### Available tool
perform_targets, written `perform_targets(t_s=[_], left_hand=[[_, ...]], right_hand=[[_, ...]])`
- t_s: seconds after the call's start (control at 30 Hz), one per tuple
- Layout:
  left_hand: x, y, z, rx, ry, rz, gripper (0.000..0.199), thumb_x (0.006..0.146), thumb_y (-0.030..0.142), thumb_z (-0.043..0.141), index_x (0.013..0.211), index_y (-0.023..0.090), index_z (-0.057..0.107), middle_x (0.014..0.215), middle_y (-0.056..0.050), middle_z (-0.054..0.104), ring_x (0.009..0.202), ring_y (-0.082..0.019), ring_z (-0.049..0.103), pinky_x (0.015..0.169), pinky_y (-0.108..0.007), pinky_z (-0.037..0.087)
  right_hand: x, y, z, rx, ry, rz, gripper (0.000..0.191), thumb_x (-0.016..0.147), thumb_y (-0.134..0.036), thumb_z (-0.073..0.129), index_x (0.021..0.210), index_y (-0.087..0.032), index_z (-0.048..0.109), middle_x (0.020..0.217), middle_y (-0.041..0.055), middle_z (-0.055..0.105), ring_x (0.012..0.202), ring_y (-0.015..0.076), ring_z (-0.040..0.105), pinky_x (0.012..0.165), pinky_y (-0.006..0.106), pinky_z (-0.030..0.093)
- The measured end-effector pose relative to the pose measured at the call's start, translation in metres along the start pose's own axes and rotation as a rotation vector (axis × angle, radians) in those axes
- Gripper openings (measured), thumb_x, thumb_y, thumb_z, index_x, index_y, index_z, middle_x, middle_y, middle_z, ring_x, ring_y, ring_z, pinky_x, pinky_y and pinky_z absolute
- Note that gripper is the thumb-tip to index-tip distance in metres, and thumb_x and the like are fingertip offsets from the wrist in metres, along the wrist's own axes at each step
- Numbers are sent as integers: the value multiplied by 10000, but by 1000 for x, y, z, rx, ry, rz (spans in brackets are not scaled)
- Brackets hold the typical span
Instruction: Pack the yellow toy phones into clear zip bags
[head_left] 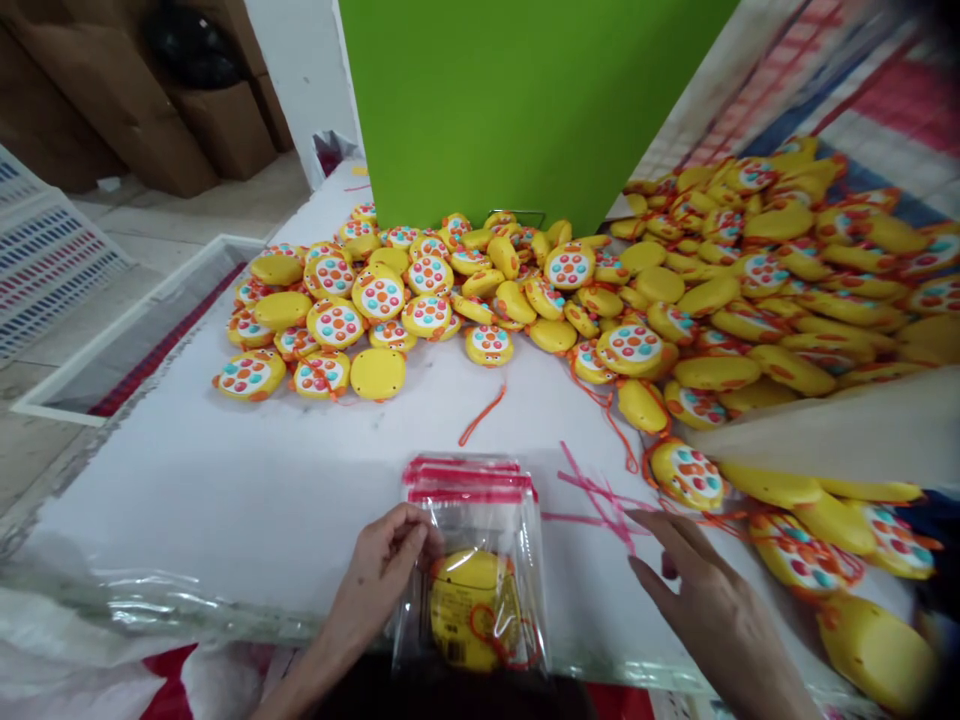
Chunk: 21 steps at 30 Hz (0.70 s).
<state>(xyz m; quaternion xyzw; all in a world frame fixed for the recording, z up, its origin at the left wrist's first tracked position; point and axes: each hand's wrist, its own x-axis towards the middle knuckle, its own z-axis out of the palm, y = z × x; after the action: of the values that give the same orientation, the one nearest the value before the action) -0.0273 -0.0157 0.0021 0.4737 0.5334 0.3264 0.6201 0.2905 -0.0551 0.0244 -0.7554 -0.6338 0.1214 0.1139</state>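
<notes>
A yellow toy with an orange cord [469,610] lies inside a clear plastic bag [529,560] at the table's front edge, its printed label side up. The bag rests on other bags with red top strips. My left hand [394,560] pinches the bag's left side near its upper part. To the right of the bag, my right hand [705,590] is held with thumb and forefinger apart and nothing between them. Just beyond those fingertips lie thin pink strips [600,495] on the table.
Many yellow toys with coloured dots [379,290] cover the back and right of the white table [187,480]. A green panel [495,110] stands behind them. An orange cord [482,415] lies mid-table. White crates [45,250] and cardboard boxes [225,130] are at left.
</notes>
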Motion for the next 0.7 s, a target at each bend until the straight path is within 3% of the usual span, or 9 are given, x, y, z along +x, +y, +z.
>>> perform_targets(t_s=[0.07,0.17,0.27,0.37,0.53,0.7], left_hand=[[0,-1,1,-41,7,-17,214,822,362,514,787,162,583,760,-47,666,722,-182,629,643,-273,500],[0,-3,2,-86,6,-48,231,818,387,524,793,163,573,780,-56,670,757,-200,645,664,-301,520],[0,-5,2,-112,0,-62,223,820,389,530,782,170,556,761,-41,663,760,-199,649,696,-318,527],[0,-5,3,-118,-8,-59,216,832,385,518,785,175,534,765,-38,664,761,-192,653,705,-314,524],[0,-4,1,-95,3,-74,197,841,394,507,848,199,479,750,-31,691,659,-168,638,620,-269,492],[2,-4,-1,-104,-5,-94,170,843,354,485,812,192,529,734,-8,662,669,-152,614,622,-245,471]], right_hand=[[8,-21,1,135,4,-46,297,795,-394,466,988,-240,631,899,36,662,559,133,581,544,272,462],[23,-52,12,405,-203,-75,246,818,-415,499,863,-225,648,724,9,664,606,147,601,586,263,476],[35,-75,29,666,-415,-79,242,787,-406,566,869,-188,633,770,24,668,706,164,619,642,274,486],[41,-83,42,845,-525,-62,189,748,-350,615,786,-165,611,726,11,634,689,147,594,630,259,470],[37,-72,47,920,-476,-124,145,793,-284,566,710,-167,547,646,-28,527,608,100,489,570,219,398],[31,-64,48,866,-434,-176,126,819,-225,502,736,-167,577,694,-5,567,660,115,515,613,228,411]])
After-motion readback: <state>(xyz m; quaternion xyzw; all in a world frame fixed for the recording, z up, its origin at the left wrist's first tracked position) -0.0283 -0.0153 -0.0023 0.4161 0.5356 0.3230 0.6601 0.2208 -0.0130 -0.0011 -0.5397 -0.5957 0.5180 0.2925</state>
